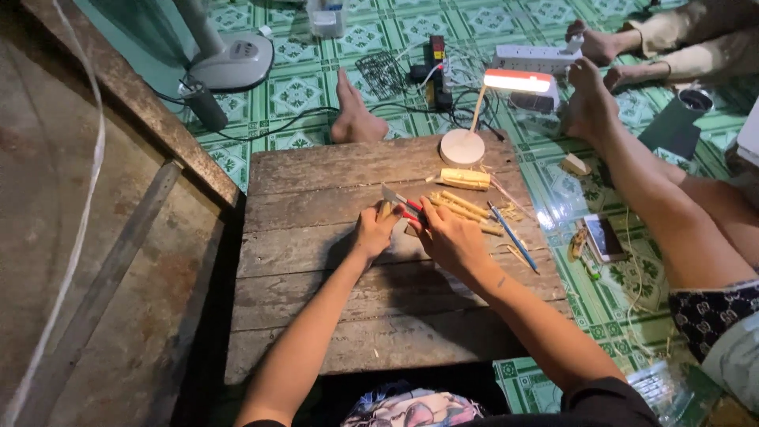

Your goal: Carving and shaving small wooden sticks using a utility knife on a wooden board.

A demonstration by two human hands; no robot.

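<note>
A short pale bamboo piece (pixel 385 210) stands near the middle of the weathered grey wooden plank bench (pixel 316 277), just beside a loose row of split bamboo sticks (pixel 465 212). A thicker ridged bamboo segment (pixel 465 179) lies near the round base of a small lit desk lamp (pixel 463 146), and a thin blue pen (pixel 513 236) rests to the right. The bench sits low on a green patterned tile floor (pixel 300 91). The left hand (pixel 375 234) pinches the bamboo piece. The right hand (pixel 445 236) is clenched around a red-handled knife (pixel 402 201), whose blade touches the piece.
</note>
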